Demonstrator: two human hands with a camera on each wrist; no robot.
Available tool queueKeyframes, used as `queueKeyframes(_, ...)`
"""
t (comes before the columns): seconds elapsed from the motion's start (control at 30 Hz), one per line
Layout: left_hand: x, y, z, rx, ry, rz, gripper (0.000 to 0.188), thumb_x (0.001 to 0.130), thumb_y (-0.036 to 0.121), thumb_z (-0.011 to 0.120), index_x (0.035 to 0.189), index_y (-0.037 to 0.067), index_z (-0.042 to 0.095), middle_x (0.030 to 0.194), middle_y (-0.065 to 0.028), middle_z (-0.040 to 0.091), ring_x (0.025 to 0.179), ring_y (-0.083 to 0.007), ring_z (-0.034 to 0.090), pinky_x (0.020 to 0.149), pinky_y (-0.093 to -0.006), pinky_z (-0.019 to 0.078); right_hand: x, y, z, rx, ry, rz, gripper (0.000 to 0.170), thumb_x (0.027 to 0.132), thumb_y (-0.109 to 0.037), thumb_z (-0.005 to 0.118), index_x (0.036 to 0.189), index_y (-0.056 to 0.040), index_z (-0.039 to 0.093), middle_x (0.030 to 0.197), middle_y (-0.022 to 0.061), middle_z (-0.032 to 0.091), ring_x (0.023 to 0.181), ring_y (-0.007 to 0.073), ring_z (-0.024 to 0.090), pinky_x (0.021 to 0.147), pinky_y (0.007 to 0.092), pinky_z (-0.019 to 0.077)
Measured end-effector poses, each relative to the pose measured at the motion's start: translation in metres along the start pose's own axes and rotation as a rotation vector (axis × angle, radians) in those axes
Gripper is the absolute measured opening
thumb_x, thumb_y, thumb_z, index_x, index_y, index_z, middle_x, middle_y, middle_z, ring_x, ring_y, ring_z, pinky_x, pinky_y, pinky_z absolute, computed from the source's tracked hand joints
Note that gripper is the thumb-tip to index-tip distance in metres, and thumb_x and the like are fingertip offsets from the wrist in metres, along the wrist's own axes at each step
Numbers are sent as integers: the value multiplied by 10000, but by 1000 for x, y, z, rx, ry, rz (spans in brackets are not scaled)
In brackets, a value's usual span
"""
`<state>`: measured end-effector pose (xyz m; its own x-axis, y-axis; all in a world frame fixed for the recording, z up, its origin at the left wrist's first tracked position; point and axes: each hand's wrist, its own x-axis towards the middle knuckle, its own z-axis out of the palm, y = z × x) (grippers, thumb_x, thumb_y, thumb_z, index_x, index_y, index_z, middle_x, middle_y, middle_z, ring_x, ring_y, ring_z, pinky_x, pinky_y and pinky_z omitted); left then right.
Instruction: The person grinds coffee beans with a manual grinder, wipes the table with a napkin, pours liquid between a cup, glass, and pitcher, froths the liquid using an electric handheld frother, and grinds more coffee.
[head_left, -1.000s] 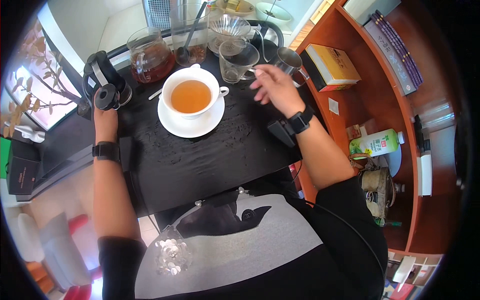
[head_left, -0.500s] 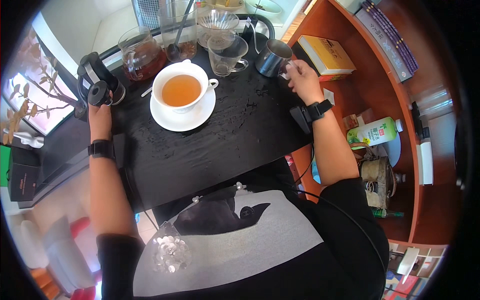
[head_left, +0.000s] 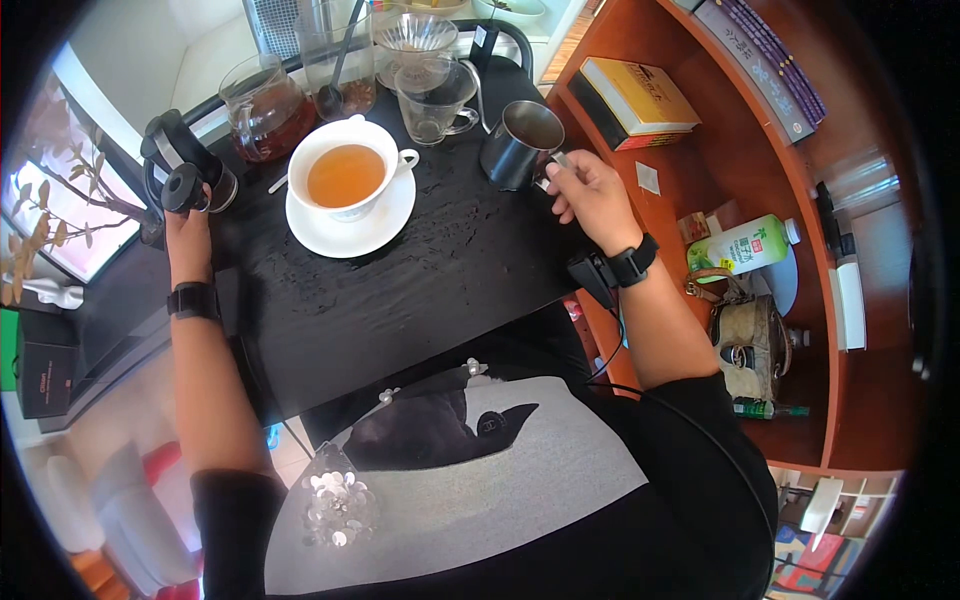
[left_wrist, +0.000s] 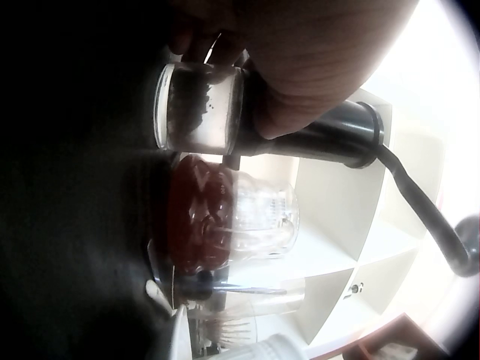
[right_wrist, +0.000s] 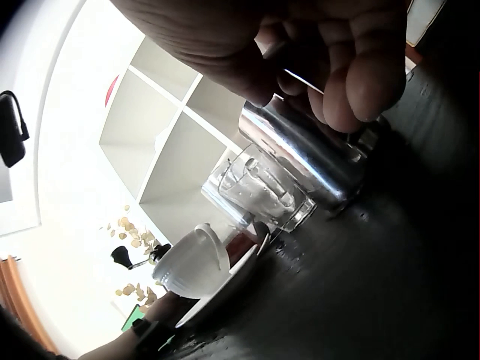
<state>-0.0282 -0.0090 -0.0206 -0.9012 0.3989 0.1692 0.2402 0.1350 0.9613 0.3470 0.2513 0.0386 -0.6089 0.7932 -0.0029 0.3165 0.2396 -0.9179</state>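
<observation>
My left hand (head_left: 188, 240) grips a hand coffee grinder (left_wrist: 330, 135), its glass base (left_wrist: 199, 109) partly filled with dark grounds. The grinder's crank knob (head_left: 185, 188) hides part of that hand in the head view. My right hand (head_left: 595, 195) pinches the handle of a steel pitcher (head_left: 515, 150), which stands upright at the right of the black table. Between the hands, a white cup (head_left: 350, 208) of amber liquid sits on a white saucer (head_left: 355, 245). A clear glass cup (head_left: 435, 105) with a handle stands just behind the pitcher, to its left.
Behind the white cup are a glass pot (head_left: 265, 115) of reddish liquid, a tall clear container (head_left: 340, 75) with a black spoon, and a ribbed glass dripper (head_left: 415, 40). A wooden shelf (head_left: 800, 390) with books (head_left: 640, 100) borders the table's right. Wet patches mark the tabletop (head_left: 400, 300).
My right hand left the glass cup's handle, moved right to the pitcher's handle and drew the pitcher nearer to me. The left hand stays on the grinder.
</observation>
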Motion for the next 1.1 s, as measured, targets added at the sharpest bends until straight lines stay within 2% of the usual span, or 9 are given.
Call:
queueKeyframes(0.43,4,-6,-1,-29,-18,24,459,749,-46,389,1203,-6,438,1123,-74,540,1056,-170,503,947,-266,339,14,10,-5,63,99,-62,184,827,-173,593,904,-8,575,746,49,570,597,97,544,518,223,453)
queueKeyframes(0.5,2,-7,0,-72,-16,80,485,731,-48,389,1213,-10,426,1144,-90,526,1075,-180,492,951,-266,333,18,17,-5,-284,303,-409,229,798,-140,612,966,12,574,836,85,573,619,114,533,554,245,448)
queueKeyframes(0.57,5,-12,-1,-35,-11,101,494,726,-47,395,1218,-10,420,1151,-97,519,1081,-182,488,951,-264,332,7,-5,3,-350,356,-475,260,778,-108,619,998,20,570,916,105,563,615,127,518,576,260,439)
queueKeyframes(0.63,6,-14,-3,2,-11,124,502,721,-47,401,1222,-11,414,1158,-103,513,1088,-184,483,950,-262,332,3,-13,9,-346,319,-581,240,777,-81,618,992,14,574,940,100,554,603,120,509,570,254,432)
queueKeyframes(0.67,6,-13,-2,9,-20,111,507,719,-49,406,1224,-11,411,1154,-103,514,1085,-185,484,947,-260,334,0,-17,17,-227,265,-583,230,774,-58,617,991,5,576,905,84,553,604,112,500,566,240,420)
queueKeyframes(0.8,5,-12,-4,-39,-31,67,530,724,-56,428,1249,-8,380,1156,-107,508,1080,-182,485,932,-255,344,-12,-38,51,-177,36,-554,221,786,-65,616,996,-9,572,830,51,534,579,86,471,545,216,406)
queueKeyframes(0.83,2,-8,-3,-42,-23,44,537,730,-56,437,1260,-6,367,1159,-109,504,1080,-181,485,929,-255,347,-9,-37,52,-199,20,-617,247,799,-89,611,1025,-4,557,822,52,543,587,75,475,546,211,407)
queueKeyframes(0.9,-1,-3,2,-35,-15,60,544,737,-54,446,1270,-10,352,1162,-109,502,1079,-182,485,928,-255,349,-6,-42,69,-15,-182,-336,279,821,-118,598,1065,1,533,811,50,554,601,66,493,551,205,412)
queueKeyframes(1.1,-2,0,4,-39,-16,91,549,753,-45,466,1283,-32,323,1175,-117,495,1092,-186,480,932,-260,352,20,-43,99,94,-325,-209,352,863,-203,554,1146,-9,475,799,31,553,562,80,533,456,200,437)
